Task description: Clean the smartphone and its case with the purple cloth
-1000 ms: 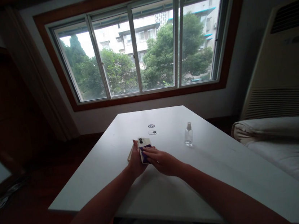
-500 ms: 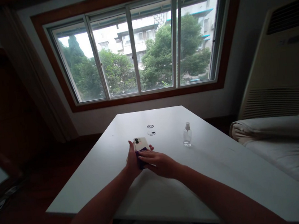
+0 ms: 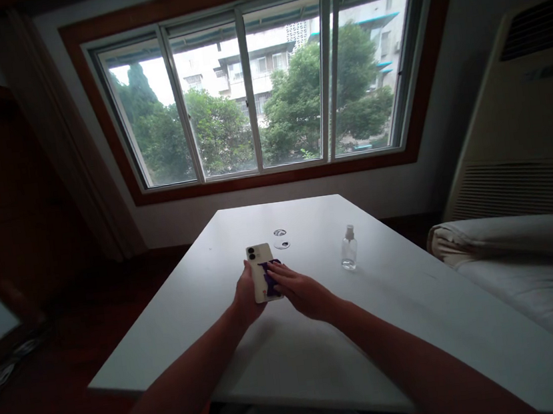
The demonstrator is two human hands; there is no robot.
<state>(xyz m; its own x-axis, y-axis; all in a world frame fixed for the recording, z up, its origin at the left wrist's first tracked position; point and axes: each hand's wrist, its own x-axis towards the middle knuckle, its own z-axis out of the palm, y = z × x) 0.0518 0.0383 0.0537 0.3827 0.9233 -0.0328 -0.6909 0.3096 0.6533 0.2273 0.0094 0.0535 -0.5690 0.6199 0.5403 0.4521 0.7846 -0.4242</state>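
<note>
A white smartphone (image 3: 258,256) is held over the table, its back with two dark camera lenses facing up. My left hand (image 3: 246,298) grips it from the left and below, thumb along the edge; the fingers underneath are hidden. A dark purple cloth (image 3: 269,283) lies against the phone's back, towards its right side. My right hand (image 3: 307,292) presses that cloth onto the phone with its fingers laid over it. To the right stands a clear spray bottle (image 3: 348,252), upright and apart from both hands.
Two small round black-and-white discs (image 3: 281,238) lie on the white table (image 3: 207,296) beyond the phone. A pale sofa (image 3: 505,259) stands close on the right, with a tall air conditioner (image 3: 517,157) behind it. A wide window (image 3: 250,96) is ahead.
My right hand has slid the cloth rightward across the phone's back, uncovering more of its left and lower part. The phone is held slightly farther forward and its lower end now shows.
</note>
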